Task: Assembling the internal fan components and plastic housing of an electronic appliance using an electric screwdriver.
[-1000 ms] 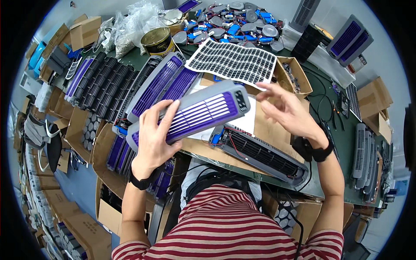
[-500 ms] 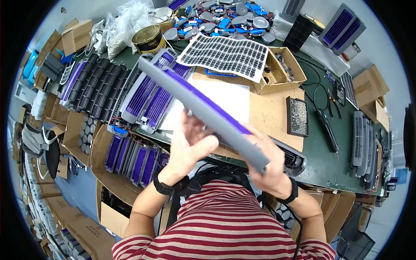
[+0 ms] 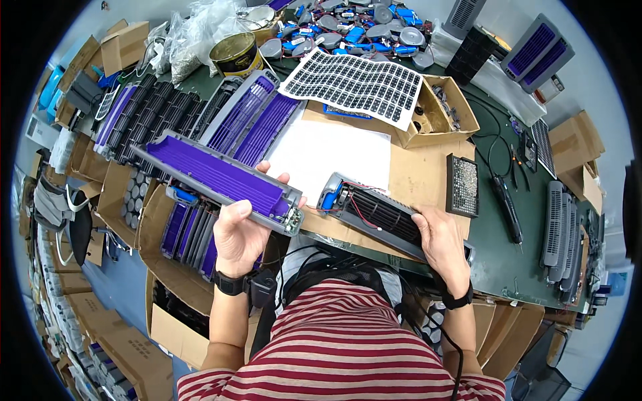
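Two containers: black rectangular tray (image 3: 462,213) of pale bits (image 3: 463,184), brown cardboard box (image 3: 182,274) of purple panels (image 3: 175,226). Left hand (image 3: 242,237) clamps a long purple-grey plastic shell (image 3: 214,179) over the green table (image 3: 498,267) edge; right hand (image 3: 443,244), fingers together on grey rotor housing (image 3: 378,215), grip unclear; open tabletop rightward.

Workshop: powered screwdriver (image 3: 507,210), heaped parts (image 3: 379,32)

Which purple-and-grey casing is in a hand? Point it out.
The casing in the left hand, its hollow purple inside facing up. Neither hand holds the other purple casings on the table or in the cardboard box.
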A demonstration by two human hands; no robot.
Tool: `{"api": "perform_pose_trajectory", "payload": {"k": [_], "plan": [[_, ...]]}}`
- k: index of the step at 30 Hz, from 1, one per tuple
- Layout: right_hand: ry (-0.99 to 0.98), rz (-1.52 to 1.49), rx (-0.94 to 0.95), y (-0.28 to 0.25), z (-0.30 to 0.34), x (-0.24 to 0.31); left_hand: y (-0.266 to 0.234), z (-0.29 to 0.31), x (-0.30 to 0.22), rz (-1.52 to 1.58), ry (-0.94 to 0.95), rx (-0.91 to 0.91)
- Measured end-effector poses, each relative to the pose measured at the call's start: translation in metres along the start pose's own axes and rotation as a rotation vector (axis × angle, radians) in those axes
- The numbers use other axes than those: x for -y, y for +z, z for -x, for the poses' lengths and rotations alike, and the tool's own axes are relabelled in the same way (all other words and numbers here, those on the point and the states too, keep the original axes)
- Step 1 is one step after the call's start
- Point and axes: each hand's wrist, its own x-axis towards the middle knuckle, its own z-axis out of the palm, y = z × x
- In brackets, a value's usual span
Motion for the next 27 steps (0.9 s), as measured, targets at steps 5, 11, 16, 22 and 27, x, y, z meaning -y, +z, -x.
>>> {"api": "perform_pose_trajectory", "payload": {"k": [5, 11, 16, 22, 27], "plan": [[-0.129, -0.032, -0.079, -0.009, -0.003, -0.017, 0.006, -0.009, 0.022, 0.053, -0.122, 0.066], [-0.081, 0.043, 0.060, -0.026, -0.012, -0.053, 0.011, -0.013, 0.048, 0.056, -0.235, 0.088], [-0.213, -0.106, -0.396, -0.028, -0.014, -0.002, 0.023, -0.015, 0.063, -0.091, -0.202, 0.072], [-0.397, -0.245, -0.121, 0.022, -0.015, 0.069, 0.024, -0.020, 0.065, -0.141, -0.174, 0.043], [-0.453, -0.265, -0.115, 0.040, -0.021, 0.065, 0.015, -0.023, 0.050, -0.086, -0.091, 0.040]]}}
